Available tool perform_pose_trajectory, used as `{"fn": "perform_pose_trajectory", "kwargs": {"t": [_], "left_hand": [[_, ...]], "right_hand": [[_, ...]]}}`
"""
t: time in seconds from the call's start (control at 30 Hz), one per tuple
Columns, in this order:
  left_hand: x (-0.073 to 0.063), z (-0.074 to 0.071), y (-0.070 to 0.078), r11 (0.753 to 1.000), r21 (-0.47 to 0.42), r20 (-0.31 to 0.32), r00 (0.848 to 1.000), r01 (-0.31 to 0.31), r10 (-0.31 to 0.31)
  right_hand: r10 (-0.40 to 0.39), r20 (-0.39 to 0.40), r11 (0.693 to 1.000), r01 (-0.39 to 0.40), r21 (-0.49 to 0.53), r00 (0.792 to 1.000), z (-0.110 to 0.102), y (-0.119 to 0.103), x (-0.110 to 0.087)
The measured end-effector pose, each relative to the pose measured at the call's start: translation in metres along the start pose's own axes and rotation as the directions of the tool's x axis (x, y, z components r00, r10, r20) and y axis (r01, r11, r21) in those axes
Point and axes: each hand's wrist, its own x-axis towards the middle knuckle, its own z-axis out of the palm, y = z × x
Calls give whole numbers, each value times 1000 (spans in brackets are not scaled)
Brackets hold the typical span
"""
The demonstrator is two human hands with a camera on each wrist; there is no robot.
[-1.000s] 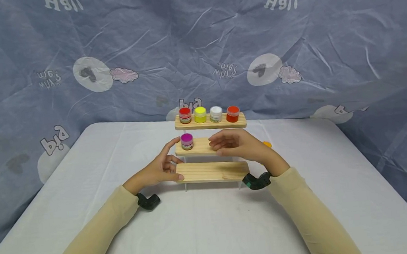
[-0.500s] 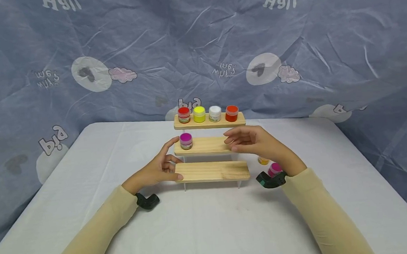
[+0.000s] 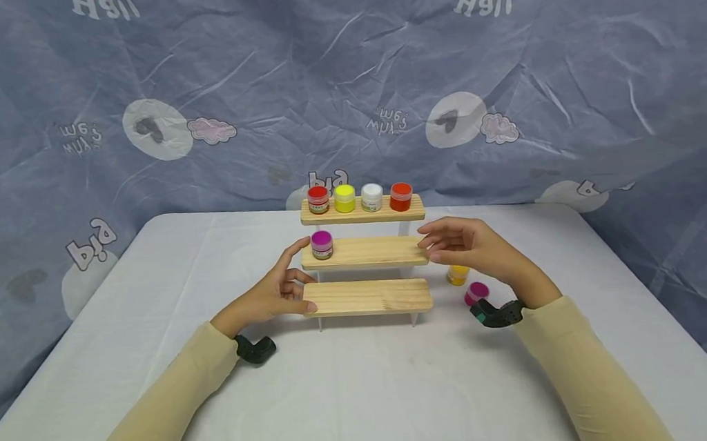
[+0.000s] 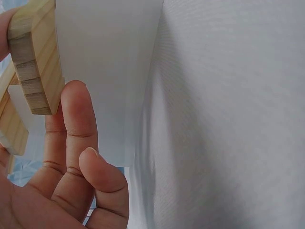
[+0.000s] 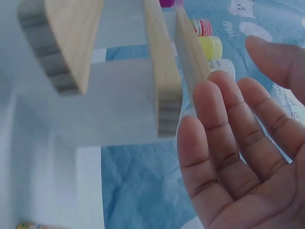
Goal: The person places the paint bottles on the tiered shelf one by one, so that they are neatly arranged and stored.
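Observation:
A three-tier display stand [image 3: 368,297] with wooden boards and pale supports stands mid-table in the head view. My left hand [image 3: 266,298] holds its left end, thumb on the bottom board and other fingers reaching to the board's underside and the middle tier. A purple-lidded jar [image 3: 322,245] sits at the middle board's left end. On the top board stand a red jar [image 3: 318,200], a yellow jar [image 3: 344,198], a white jar [image 3: 372,197] and an orange-red jar [image 3: 401,197]. My right hand [image 3: 474,245], fingers loosely bent and holding nothing, is beside the middle board's right end.
An orange-yellow jar [image 3: 457,275] and a magenta-lidded jar [image 3: 476,293] rest on the white-covered table [image 3: 367,392], right of the stand. Behind the table hangs a blue printed cloth [image 3: 317,78]. Each wrist wears a dark camera mount.
My right hand has moved right along the middle board to beyond its right end, uncovering the board and the two jars on the table. My left hand has stayed at the stand.

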Motion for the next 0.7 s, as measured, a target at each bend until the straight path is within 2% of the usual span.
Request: {"fn": "perform_pose_trajectory", "kwargs": {"t": [0.4, 0.7], "left_hand": [[-1, 0, 1, 1000, 9, 0, 1000, 4, -4], [0, 0, 0, 1000, 7, -1, 1000, 3, -3]], "right_hand": [[59, -66, 994, -64, -90, 996, -23, 17, -26], [111, -78, 988, -118, -99, 991, -40, 32, -46]]}}
